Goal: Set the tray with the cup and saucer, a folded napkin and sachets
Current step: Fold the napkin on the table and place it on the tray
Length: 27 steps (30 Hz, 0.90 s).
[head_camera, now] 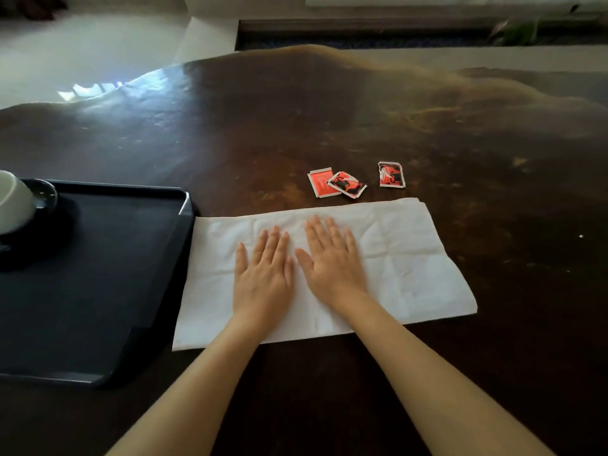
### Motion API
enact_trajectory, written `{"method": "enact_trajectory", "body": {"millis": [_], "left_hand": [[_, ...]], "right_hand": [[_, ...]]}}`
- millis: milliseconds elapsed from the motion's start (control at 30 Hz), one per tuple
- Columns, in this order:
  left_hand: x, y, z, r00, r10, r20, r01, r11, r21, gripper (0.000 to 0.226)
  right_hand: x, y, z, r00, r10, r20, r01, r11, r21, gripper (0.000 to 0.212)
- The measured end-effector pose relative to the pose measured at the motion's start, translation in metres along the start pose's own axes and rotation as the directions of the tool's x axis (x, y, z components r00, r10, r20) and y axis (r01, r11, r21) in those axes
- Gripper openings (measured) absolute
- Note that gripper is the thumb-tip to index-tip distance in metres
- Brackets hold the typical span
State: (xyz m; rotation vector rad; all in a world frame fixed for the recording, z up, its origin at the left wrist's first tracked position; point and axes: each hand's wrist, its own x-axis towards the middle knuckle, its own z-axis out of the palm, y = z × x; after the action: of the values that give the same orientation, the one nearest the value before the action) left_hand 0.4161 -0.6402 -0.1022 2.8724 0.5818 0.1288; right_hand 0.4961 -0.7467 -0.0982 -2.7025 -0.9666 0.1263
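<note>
A white paper napkin (404, 258), folded to a wide rectangle, lies on the dark wooden table right of a black tray (98, 274). My left hand (263, 274) and my right hand (332, 258) rest flat on the napkin side by side, fingers spread, holding nothing. At the tray's far left corner a white cup (14, 200) sits on a dark saucer (46, 192), both cut off by the frame edge. Three red sachets lie beyond the napkin: two overlapping sachets (335, 183) and a single sachet (391, 174) to their right.
The dark glossy table (329, 110) stretches far and to the right, with a wavy far edge. Beyond it are a pale floor and a low ledge with a plant (519, 31) at the top right.
</note>
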Motion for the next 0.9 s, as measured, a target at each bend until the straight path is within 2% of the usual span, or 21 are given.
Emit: {"method": "enact_trajectory", "body": {"millis": [233, 333, 533, 900], "left_hand": [[0.022, -0.047, -0.008, 0.991, -0.137, -0.004, 0.137, 0.99, -0.012, 0.061], [0.028, -0.059, -0.009, 0.99, -0.142, 0.015, 0.142, 0.99, -0.01, 0.063], [-0.001, -0.057, -0.008, 0.992, -0.129, 0.009, 0.129, 0.992, 0.014, 0.066], [-0.108, -0.034, -0.015, 0.997, -0.066, 0.045, 0.066, 0.998, -0.003, 0.064]], "right_hand": [[0.001, 0.11, -0.034, 0.974, 0.227, 0.013, -0.222, 0.962, -0.157, 0.059], [-0.01, 0.143, -0.044, 0.968, 0.251, 0.006, -0.244, 0.949, -0.201, 0.062], [-0.037, 0.141, -0.043, 0.973, 0.229, 0.016, -0.221, 0.953, -0.209, 0.062], [-0.168, 0.119, -0.046, 0.955, 0.294, 0.034, -0.279, 0.933, -0.227, 0.066]]}}
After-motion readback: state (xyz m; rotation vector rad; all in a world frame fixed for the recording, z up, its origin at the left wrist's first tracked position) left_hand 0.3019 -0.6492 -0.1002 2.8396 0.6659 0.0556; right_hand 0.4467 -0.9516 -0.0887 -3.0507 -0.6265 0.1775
